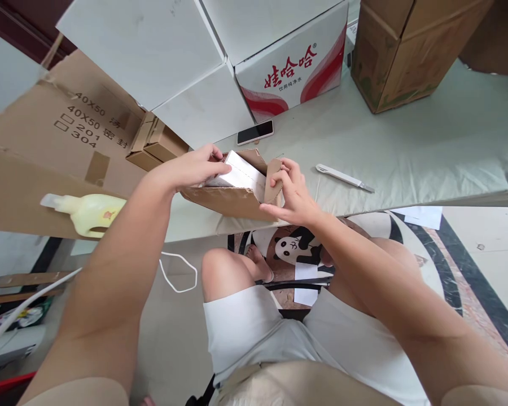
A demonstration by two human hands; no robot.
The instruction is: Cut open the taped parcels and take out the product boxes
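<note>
A small open cardboard box (224, 200) stands at the table's near edge with a white box (243, 172) inside it, tilted and partly sticking out. My left hand (198, 166) reaches over the box's left end, thumb on the white box and fingers curled at its far side. At the right end, my right hand (295, 194) pinches the raised cardboard flap (273, 180) between bent fingers and thumb. A white-handled utility knife (341, 176) lies to the right of this hand. Just behind the box rests a phone (255, 133), screen up.
White cartons (292, 73) are stacked at the back, with a tall brown carton (402, 56) to their right. On the left are a large cardboard carton (68, 141), smaller brown boxes (158, 141) and a pale yellow bottle (95, 213). A white cable (178, 273) hangs below the table edge.
</note>
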